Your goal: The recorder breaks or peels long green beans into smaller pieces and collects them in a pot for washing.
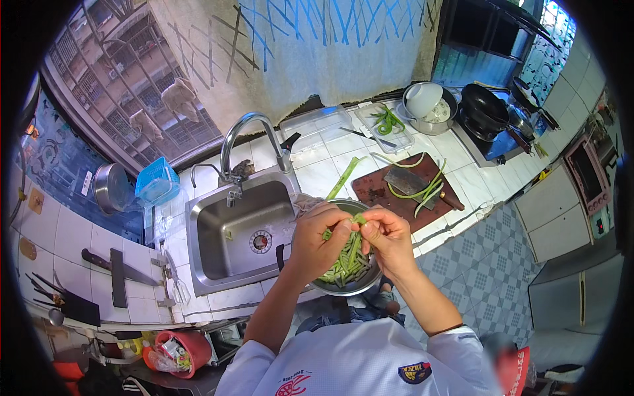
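Observation:
My left hand (320,232) and my right hand (390,236) meet above a round metal pot (375,280). Between the fingertips of both hands is a short piece of green bean (359,218). Many cut lengths of green bean (346,270) lie in the pot, partly hidden by my hands. To the right, a brown cutting board (364,184) carries a cleaver (411,184) with a wooden handle. Several long green beans (432,190) lie across the blade. A flat green strip (345,178), bearing writing, rests on the tiles behind the pot.
Left of the pot is a steel sink (218,230) with a curved faucet (247,119). Behind the board are a small knife (369,137) and a plastic container (403,143) with green peppers (386,120). A wok (483,106) stands on the stove. Another knife (101,261) hangs on the left wall.

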Demonstrator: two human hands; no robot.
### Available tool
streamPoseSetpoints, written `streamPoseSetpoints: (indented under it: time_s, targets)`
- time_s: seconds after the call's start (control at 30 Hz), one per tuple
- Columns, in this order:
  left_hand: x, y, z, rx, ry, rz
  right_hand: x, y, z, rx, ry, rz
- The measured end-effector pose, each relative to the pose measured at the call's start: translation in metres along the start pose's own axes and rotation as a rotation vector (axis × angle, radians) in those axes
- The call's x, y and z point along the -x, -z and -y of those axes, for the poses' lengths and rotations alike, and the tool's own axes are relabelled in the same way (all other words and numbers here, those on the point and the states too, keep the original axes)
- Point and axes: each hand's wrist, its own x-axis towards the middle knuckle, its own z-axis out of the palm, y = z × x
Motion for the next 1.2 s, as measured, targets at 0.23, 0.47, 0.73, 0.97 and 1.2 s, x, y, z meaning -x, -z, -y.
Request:
streamPoseSetpoints:
  time_s: [0.23, 0.47, 0.73, 0.97, 1.2]
  targets:
    - [0.022, 0.018, 0.029, -0.063, 0.285, -0.2, -0.02, 0.033, 0.029, -0.205, 0.128, -0.252]
    - [0.052, 0.056, 0.07, -1.05, 0.433, -0.179, -0.009, 0.044, 0.023, -0.001, 0.03, -0.209]
    - [0.025, -0.017, 0.017, 0.096, 0.37, 0.229, -0.002, 0.027, -0.001, 0.083, -0.073, -0.088]
    - [0.011, -0.033, 0.008, -0.089, 0.177, 0.198, 0.003, 0.027, 0.015, 0.267, -0.084, -0.002]
    - [0.015, -0.05, 0.021, -0.27, -0.141, 0.295, 0.013, 0.059, 0.018, -0.109, -0.441, -0.128]
